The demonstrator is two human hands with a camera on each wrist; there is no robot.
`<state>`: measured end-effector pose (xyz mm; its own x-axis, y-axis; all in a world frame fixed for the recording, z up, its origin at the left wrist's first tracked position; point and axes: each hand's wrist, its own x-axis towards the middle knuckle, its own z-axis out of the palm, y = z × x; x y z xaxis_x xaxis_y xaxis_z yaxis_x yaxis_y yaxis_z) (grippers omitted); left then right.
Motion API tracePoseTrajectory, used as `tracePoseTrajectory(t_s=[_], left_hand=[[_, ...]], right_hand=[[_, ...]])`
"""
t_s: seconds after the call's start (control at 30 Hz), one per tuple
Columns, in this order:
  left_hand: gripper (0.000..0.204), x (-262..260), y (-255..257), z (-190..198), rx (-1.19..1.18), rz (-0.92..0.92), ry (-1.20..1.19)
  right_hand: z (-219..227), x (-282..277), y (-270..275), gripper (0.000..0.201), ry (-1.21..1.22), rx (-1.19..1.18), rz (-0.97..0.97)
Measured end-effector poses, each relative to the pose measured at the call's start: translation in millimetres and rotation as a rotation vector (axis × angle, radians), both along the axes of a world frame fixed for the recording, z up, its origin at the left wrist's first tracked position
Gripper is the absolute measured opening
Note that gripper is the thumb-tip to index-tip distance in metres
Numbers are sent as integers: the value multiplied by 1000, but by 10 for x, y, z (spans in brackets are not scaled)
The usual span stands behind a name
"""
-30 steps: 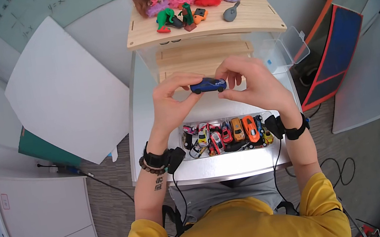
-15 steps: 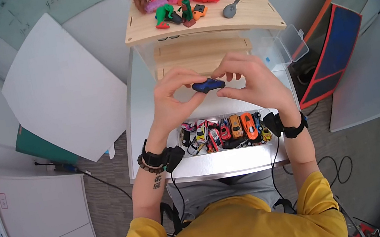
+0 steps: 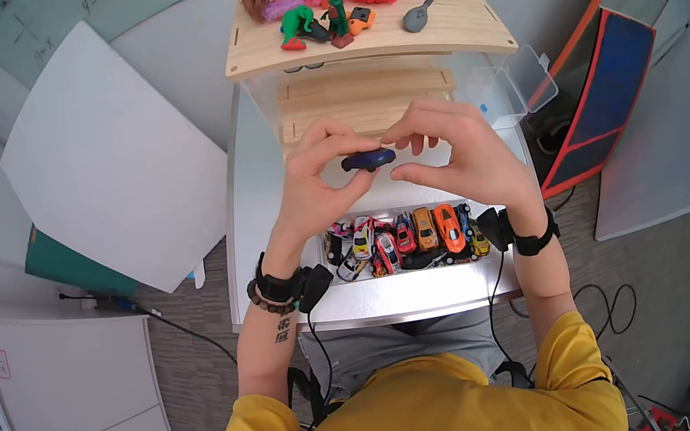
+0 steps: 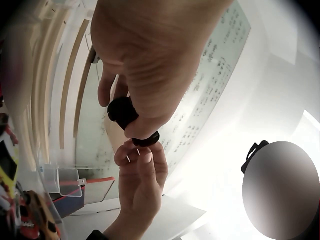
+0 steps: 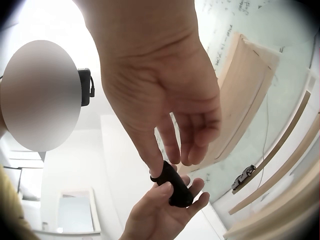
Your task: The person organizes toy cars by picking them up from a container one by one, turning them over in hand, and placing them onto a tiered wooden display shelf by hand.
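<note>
A dark blue toy car (image 3: 368, 160) is held above the white table by the left hand (image 3: 312, 180), pinched between thumb and fingers. The car is turned end-on towards the head camera; from below, in the left wrist view, it looks nearly black. Close by its right end, the right hand (image 3: 467, 154) has its thumb apart from its bent fingers. In the right wrist view the right thumb overlaps the end of the car (image 5: 175, 187). Below the hands, several toy cars, an orange car (image 3: 450, 230) among them, fill a clear plastic box.
Behind the hands stands a clear display case with wooden shelves (image 3: 364, 84). Several dolls and small figures, including a grey one (image 3: 418, 16), are on its wooden top (image 3: 468, 26). A clear open container (image 3: 500, 94) sits at its right. Cables run from both wrist cameras.
The blue car has turned from side-on to end-on and shifted slightly left with the left hand. The right fingers and thumb have come away from its right end.
</note>
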<state>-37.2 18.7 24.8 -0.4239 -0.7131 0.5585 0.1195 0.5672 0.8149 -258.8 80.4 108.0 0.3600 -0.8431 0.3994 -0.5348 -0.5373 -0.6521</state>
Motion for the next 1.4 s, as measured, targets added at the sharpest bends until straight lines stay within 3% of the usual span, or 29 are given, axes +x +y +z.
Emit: tracePoseTrajectory(t_s=[0.23,0.63,0.9,1.4], left_hand=[[35,-4,8,17,-60,14,-36],[31,-11,-50,45,-49,-56,114],[36,12,-6,77,-49,-24,47],[40,0,-33,110,-55,-22,-1]], right_hand=[[-34,-8,-19,26,3,-3,-6],[-15,-25,-83,21,20,19,-14],[26,6,-56,36,66,47,-2],[87,36,-42,32,44,60,23]])
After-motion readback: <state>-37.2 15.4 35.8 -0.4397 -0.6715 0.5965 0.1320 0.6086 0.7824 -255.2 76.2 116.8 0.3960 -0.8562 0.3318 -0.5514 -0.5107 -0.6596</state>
